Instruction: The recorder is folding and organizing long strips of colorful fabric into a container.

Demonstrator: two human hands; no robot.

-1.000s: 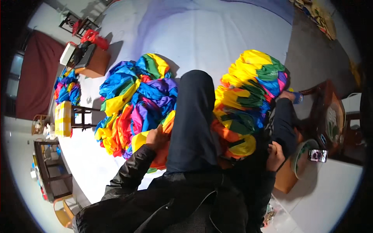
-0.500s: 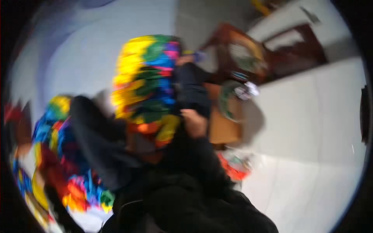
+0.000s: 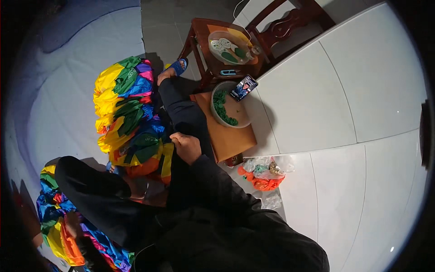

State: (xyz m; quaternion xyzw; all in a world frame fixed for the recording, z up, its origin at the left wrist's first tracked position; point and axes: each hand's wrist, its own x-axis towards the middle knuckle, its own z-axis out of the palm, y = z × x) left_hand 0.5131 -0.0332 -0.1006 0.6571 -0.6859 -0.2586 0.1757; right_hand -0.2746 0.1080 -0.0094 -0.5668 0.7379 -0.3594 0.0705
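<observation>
On the far left, a long row of bunched shiny fabric (image 3: 120, 106) in yellow, green, blue, pink and red lies beside my legs. My right hand (image 3: 186, 148) is closed like a fist over my dark trouser leg, just right of that row's near end. What it holds, if anything, is hidden. At the lower left, my left hand (image 3: 72, 224) is on a second multicoloured fabric bundle (image 3: 59, 235), its fingers closed around the yellow and orange folds. Dim light blurs the detail of those fingers.
A tub of green coils (image 3: 219, 109) stands on a brown box (image 3: 231, 145) with a phone (image 3: 244, 88) at its rim. A wooden stool (image 3: 195, 34) behind holds another tub (image 3: 216, 45) and a blue cutter (image 3: 229, 72). Plastic bags (image 3: 267, 181) lie to the right.
The view has swung, so the fabric row sits farther left and the tubs sit farther left and higher or lower. The picture is sharper. My right hand remains closed over the trouser leg.
</observation>
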